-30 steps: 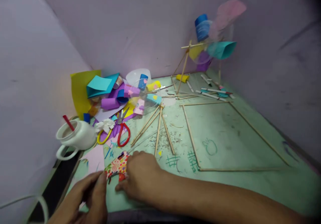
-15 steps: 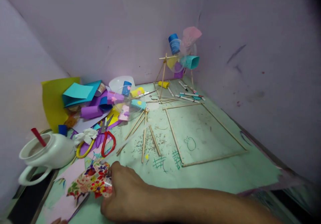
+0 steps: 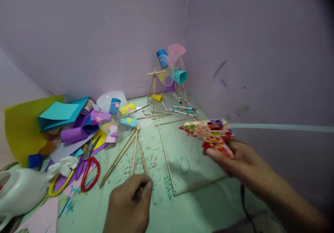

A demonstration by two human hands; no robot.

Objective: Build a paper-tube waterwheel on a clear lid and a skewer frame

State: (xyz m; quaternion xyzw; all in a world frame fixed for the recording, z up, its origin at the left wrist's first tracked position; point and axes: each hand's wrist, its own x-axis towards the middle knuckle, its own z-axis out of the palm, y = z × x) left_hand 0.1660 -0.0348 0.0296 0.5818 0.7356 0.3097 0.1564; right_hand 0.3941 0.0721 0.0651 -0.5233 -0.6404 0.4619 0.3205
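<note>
My right hand [image 3: 242, 160] is wrapped round the handle of a floral-patterned glue gun [image 3: 208, 132], held above the right part of the table with its tip to the left. A long whitish glue stick [image 3: 281, 126] juts from its rear, and a dark cord [image 3: 244, 205] hangs below. My left hand [image 3: 130, 205] is closed at the front middle, near the lower ends of a bundle of thin wooden sticks [image 3: 122, 156]. Whatever its fingers hold, if anything, is hidden. Right of it, a stick frame [image 3: 167, 163] lies flat on the table.
Red-handled scissors [image 3: 90, 173], yellow-handled scissors [image 3: 62, 182], coloured paper [image 3: 60, 111] and a white mug-like pot [image 3: 28, 187] crowd the left. At the back corner stands a stick stand [image 3: 154, 90] bearing a wheel of paper cups [image 3: 167, 76]. Several markers [image 3: 182, 111] lie beneath it.
My right hand has carried the glue gun from the lower left to the right and turned it. My left hand has come in from the lower left edge to the front middle. The view has shifted right.
</note>
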